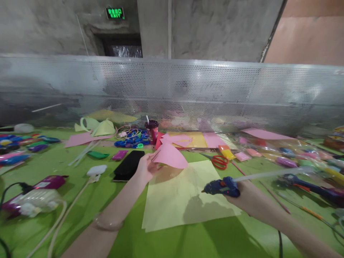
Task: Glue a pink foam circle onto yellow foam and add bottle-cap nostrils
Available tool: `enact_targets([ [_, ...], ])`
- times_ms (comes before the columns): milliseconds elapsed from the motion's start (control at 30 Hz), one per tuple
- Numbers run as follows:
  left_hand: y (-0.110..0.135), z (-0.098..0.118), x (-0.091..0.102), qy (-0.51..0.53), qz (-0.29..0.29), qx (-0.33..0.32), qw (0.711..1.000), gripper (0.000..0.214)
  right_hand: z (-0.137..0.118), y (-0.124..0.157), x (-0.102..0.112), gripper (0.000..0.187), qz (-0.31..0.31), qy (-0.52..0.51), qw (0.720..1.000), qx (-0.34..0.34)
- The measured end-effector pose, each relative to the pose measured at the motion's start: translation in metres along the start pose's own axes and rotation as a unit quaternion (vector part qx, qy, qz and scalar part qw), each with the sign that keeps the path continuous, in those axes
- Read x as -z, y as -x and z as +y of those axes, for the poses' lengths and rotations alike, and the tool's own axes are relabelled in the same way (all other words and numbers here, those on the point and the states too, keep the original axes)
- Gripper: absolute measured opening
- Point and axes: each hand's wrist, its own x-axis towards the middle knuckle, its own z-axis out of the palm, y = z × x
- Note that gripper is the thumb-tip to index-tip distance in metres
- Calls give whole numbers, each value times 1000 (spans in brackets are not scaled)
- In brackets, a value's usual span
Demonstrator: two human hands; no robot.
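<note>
My left hand pinches the left edge of a curved piece of pink paper, lifted a little above the table. Wrapped round a blue hot glue gun is my right hand; the nozzle points left and a long translucent glue stick juts out behind. Both hands are over or beside pale yellow paper sheets, on which the glue gun's shadow falls. Red-handled scissors lie just past the sheets' far right corner.
The green table holds a black phone-like case, a dark cup with a straw and blue rings. Colourful clay packets crowd the right. Cables run along the left. A perforated metal screen bounds the back.
</note>
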Motion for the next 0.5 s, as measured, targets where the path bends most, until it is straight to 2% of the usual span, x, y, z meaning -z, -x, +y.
enact_targets([
  [100,0,0,0,-4,3,-2,1000,39,-3,8,3,17,-7,18,1000,-11],
  [300,-1,0,0,-13,4,-1,1000,39,2,21,6,17,22,42,999,-2],
  [500,-4,-1,3,-7,-1,-2,1000,38,4,12,10,19,22,83,996,-19],
])
